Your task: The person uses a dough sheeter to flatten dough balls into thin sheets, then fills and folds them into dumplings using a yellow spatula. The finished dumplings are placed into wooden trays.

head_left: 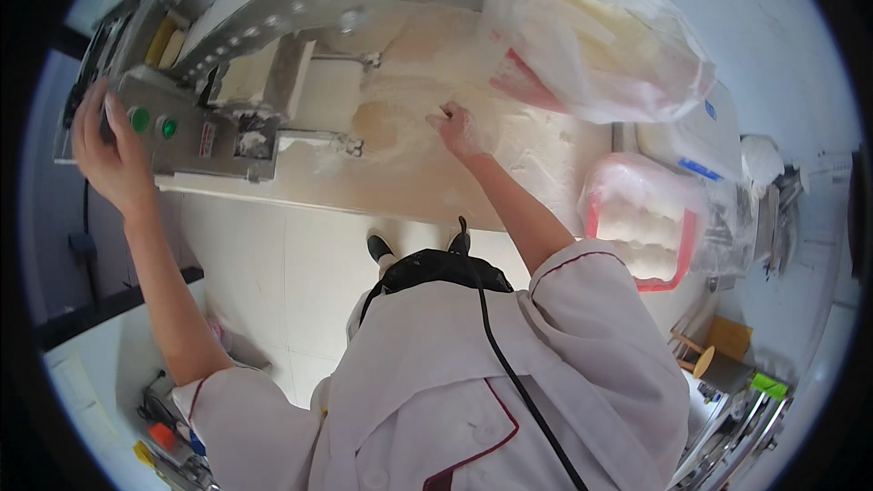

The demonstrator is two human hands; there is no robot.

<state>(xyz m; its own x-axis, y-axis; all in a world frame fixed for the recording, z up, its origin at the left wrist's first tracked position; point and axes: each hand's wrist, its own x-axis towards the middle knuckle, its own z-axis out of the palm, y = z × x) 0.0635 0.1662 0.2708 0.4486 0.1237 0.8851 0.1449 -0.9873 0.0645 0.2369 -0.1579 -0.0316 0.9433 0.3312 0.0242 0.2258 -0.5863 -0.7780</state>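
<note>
My left hand (109, 143) is at the left end of a flour-dusted dough sheeter (191, 136), beside two green buttons (151, 121) on its metal panel. Its thumb stands apart from the fingers; whether they touch the machine is hard to tell. Over the floured worktop (409, 177), my right hand (460, 131) is loosely curled and coated with flour. Nothing shows in its fingers, though the palm is hidden. Between the hands, a pale flat outfeed (331, 92) extends from the sheeter's roller part, with metal rods on both sides.
A large plastic-covered tub (600, 34) stands at the back right. Nearer, a red tray (684, 252) under clear plastic holds several white dough pieces (641, 239). Loose flour (539, 150) lies right of my right hand. A black cord (505, 361) hangs down my white jacket.
</note>
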